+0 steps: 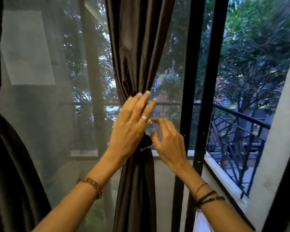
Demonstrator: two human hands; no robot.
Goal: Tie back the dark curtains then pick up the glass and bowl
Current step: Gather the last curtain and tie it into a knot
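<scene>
Basically: left hand [129, 124], fingers spread, presses the gathered dark satin curtain [137, 47]; right hand [167, 141] pinches the black fabric tie-back [145, 144] between them. Cinch snug before releasing.

The gathered dark curtain [137, 64] hangs mid-window, with sheer mesh [57, 97] closing the left side. Right of the black frame posts [206, 81], open air reaches the balcony railing [238, 134].

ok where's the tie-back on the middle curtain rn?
Head view, centre: the tie-back cinches the middle curtain at its narrowest point, between the left hand and right hand, just left of the black window frame.
</scene>
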